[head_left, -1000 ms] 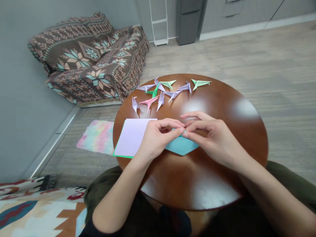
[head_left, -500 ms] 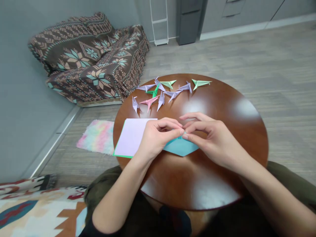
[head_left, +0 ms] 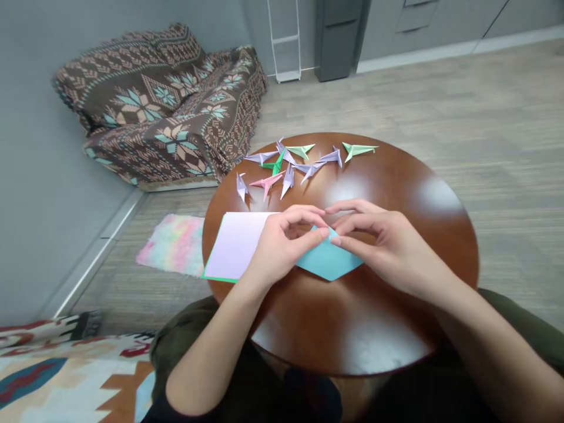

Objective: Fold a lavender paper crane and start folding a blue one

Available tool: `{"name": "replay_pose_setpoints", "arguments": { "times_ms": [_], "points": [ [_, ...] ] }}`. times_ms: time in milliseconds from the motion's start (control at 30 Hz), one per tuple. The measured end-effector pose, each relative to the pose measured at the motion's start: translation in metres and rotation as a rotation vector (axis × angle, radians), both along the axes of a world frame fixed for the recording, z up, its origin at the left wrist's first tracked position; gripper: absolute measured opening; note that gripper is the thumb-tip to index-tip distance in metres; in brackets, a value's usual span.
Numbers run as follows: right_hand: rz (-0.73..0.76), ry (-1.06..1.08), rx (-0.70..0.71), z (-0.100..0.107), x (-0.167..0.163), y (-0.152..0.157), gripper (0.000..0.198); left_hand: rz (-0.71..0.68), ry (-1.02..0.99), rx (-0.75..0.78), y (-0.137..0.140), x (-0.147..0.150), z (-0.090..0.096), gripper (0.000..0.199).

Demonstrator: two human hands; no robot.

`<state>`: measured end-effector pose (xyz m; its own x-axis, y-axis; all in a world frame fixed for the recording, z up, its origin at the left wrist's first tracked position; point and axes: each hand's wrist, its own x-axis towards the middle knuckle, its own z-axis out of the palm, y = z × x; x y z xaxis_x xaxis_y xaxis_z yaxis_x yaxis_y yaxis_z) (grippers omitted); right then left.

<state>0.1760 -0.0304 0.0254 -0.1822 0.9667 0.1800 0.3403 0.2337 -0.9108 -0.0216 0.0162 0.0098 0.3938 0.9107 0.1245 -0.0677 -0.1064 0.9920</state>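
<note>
Blue paper [head_left: 331, 263] sits mid-way across the table [head_left: 445, 241], its twelve-o'clock edge pinched by the thumb and fingers of your left hand [head_left: 282, 239] and right hand [head_left: 394, 248], apparently mid-fold, so your next move likely calls for aligned edges and firm, even thumb pressure.

Our left hand [head_left: 279, 241] and our right hand [head_left: 390, 241] are close together in front of us, each pinching between thumb and finger. The left thumb [head_left: 314, 238] and the right thumb [head_left: 352, 245] point inward, with their tips near but apart. The fingers of both hands are bent in arches beyond the thumbs; whether the farther fingertips touch, we cannot tell. Our left forearm [head_left: 220, 343] and our right forearm [head_left: 489, 338] are bare and come in slantwise from the lower corners. Both wrists look almost straight.
</note>
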Motion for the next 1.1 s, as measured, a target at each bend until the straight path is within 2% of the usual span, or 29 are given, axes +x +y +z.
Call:
{"name": "replay_pose_setpoints", "arguments": {
  "times_ms": [133,500,833,1100],
  "points": [
    [0.016,0.007,0.007,0.0014,0.0019,0.0002,0.014,-0.045,-0.003,-0.006,0.0002,0.0001,-0.0029,0.011],
    [0.004,-0.028,0.017,0.0014,0.0011,-0.0006,0.01,-0.052,0.005,0.015,-0.0004,0.0006,-0.0015,0.015],
    [-0.022,-0.072,0.091,-0.0016,0.0009,0.0013,0.014,0.087,-0.015,0.079,-0.0005,0.001,-0.0018,0.012],
    [-0.019,-0.088,0.104,-0.003,0.0036,0.0026,0.016,-0.025,0.067,0.023,-0.0005,0.0,-0.0006,0.009]
  ]
}}
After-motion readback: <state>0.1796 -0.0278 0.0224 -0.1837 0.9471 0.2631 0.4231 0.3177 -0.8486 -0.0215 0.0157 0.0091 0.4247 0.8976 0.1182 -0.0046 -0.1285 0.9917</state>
